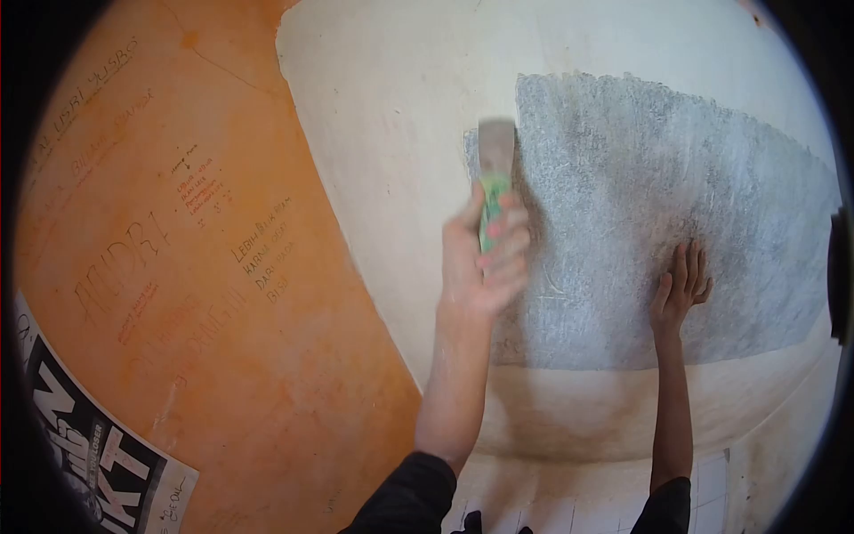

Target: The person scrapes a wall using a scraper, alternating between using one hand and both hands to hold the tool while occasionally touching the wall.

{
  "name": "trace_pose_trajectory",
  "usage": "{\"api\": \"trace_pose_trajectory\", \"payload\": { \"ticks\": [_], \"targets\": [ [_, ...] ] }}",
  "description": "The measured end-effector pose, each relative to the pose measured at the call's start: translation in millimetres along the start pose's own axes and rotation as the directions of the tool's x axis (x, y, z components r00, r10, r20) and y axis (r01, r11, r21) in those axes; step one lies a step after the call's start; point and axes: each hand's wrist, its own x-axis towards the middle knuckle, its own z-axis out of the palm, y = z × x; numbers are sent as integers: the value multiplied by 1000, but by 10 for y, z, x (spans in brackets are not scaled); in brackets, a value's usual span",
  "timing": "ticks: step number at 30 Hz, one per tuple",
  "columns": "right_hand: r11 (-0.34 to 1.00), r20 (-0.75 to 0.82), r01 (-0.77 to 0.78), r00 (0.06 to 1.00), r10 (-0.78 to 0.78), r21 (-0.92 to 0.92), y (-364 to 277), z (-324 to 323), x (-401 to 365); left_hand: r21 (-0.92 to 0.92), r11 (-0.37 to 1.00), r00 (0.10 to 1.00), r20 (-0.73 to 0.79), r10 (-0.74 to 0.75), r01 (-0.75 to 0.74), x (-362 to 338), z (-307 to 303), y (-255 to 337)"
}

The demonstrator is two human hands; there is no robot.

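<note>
Four fingers (509,242) of the left hand (476,262) wrap the scraper (495,169), blade above.

One scraper (495,191). Two grips: left grip (485,258), right grip (680,287). Two dark sleeves (405,497). One grey patch (640,205) on the far right wall. One poster (84,454), near left. One orange wall area (222,356), one cream wall area (391,116).

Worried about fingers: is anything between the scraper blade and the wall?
Nothing visible. The left hand holds the scraper at the left edge of the grey patch; the right hand lies flat on it, apart from the blade.
</note>
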Motion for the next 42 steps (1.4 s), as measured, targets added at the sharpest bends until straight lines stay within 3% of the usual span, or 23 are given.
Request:
{"api": "trace_pose_trajectory", "payload": {
  "ticks": [2, 7, 10, 12, 15, 16, 19, 25, 29, 32, 35, 37, 40, 42],
  "targets": [
    [1000, 13, -2, 1000, 2, 9, 31, -28, -35, -35, 999, 999, -33, -3, 2, -207, -257, -207],
    [999, 88, 26, 996, -27, 22, 67, -81, -38, -17, 999, 999, 14, -41, 41, -29, 30, -8],
    [999, 90, -23, 996, 21, 30, -4, -71, -50, -50, 999, 998, -58, -8, 5, -199, -157, -8],
    [999, 87, -2, 996, -1, 37, 52, -57, -40, -86, 996, 999, 34, -18, 20, -293, -236, -69],
    [999, 105, 16, 994, -20, 36, 69, -70, -78, -85, 995, 998, -20, -55, 53, -169, -65, 200],
    [999, 108, 19, 994, -22, 28, 72, -62, -66, -154, 984, 996, 35, -86, 90, -164, -12, 233],
    [999, 160, -37, 987, 30, 40, 19, -106, -76, -120, 993, 999, -40, -7, 2, -277, -147, 129],
    [999, 170, -1, 985, -6, 44, 73, -101, -80, -125, 992, 995, 98, -22, 34, -37, 7, 382],
    [1000, 187, -18, 982, 13, 23, 48, -112, -95, -184, 983, 999, 39, -10, 17, -223, -132, 111],
    [1000, 197, 11, 980, -10, -5, 89, -95, -75, -101, 994, 995, 96, -39, 49, -115, -211, 219],
    [1000, 222, 21, 975, -20, -1, 55, -141, -83, -65, 997, 990, 142, -22, 31, 74, 92, 422],
    [1000, 223, 14, 975, -15, 6, 33, -154, -77, -157, 987, 994, 105, -19, 35, 79, 212, 426],
    [999, 218, 43, 975, -35, -33, 44, -126, -91, -194, 978, 993, 108, -57, 77, -288, -307, 52],
    [999, 218, 37, 976, -28, -36, 56, -114, -47, -188, 974, 990, 79, -116, 129, -298, -398, 132]
  ]
}}
